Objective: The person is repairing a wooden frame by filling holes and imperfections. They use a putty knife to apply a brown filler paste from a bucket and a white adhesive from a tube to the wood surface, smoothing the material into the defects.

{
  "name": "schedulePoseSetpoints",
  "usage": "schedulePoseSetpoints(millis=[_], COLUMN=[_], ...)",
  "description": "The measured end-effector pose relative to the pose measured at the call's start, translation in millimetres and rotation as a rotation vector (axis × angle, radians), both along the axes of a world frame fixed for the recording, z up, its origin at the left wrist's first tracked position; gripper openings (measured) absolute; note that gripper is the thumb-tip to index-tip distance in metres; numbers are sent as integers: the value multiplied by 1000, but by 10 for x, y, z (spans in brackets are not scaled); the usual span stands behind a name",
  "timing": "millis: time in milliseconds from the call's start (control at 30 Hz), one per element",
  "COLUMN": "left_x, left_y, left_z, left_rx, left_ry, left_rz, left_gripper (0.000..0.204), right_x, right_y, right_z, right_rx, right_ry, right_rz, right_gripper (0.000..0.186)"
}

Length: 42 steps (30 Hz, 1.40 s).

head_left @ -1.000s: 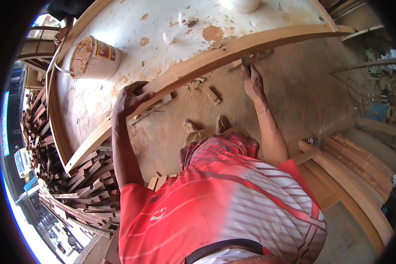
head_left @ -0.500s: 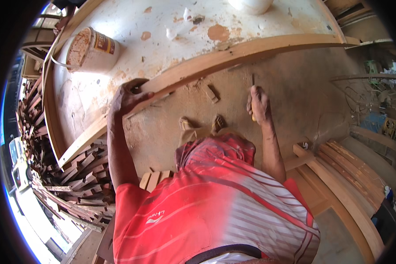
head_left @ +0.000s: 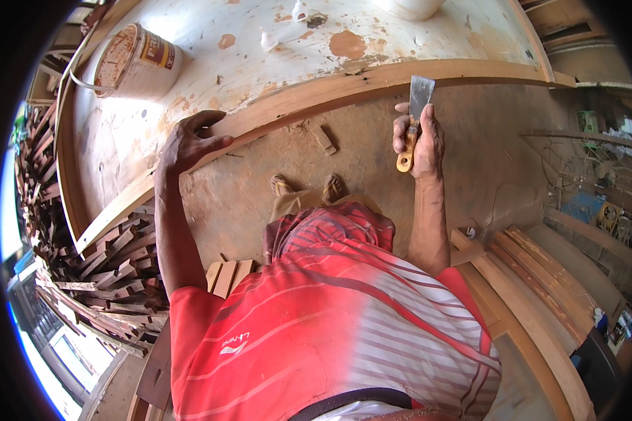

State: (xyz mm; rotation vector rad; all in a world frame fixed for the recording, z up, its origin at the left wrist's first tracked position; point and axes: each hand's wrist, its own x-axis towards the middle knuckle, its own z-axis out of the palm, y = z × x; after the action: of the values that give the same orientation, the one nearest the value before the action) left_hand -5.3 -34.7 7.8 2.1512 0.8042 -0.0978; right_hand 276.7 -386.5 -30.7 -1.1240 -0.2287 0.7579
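My right hand [head_left: 429, 152] is closed around the handle of a putty knife [head_left: 420, 94], its broad metal blade pointing up and away from me. The yellowish handle, with a hole in its end, shows beside my fingers. Just past the blade runs a long wooden rail [head_left: 316, 97] that edges the stained white tabletop [head_left: 260, 74]. My left hand [head_left: 188, 142] grips this rail further left, fingers over the top and thumb along the near face.
A smeared white bucket [head_left: 144, 67] stands on the tabletop at the left, and part of another white container [head_left: 409, 5] shows at the far edge. A small wood block [head_left: 323, 139] lies on the floor. Scrap wood [head_left: 119, 281] is heaped at left; boards [head_left: 541, 281] lie at right.
My right hand has risen toward the rail and turned, so the putty knife's flat blade now faces up in view. My left hand stays on the rail.
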Motion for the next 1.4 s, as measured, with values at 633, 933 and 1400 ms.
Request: schedulePoseSetpoints(millis=[633,933,1400], left_x=[174,42,-489], left_y=[-1372,-1860,-1968], left_z=[-92,-195,-326], left_rx=[-77,-918,-506], left_ry=[-580,-807,-827], left_rz=[134,257,449], left_gripper=[46,23,23], right_x=[-767,-1140,-1433], right_y=[-44,89,349], right_z=[335,369,275], right_rx=[-130,-261,-269], right_ry=[-229,-605,-536], right_rz=[477,760,908], right_gripper=[29,24,20])
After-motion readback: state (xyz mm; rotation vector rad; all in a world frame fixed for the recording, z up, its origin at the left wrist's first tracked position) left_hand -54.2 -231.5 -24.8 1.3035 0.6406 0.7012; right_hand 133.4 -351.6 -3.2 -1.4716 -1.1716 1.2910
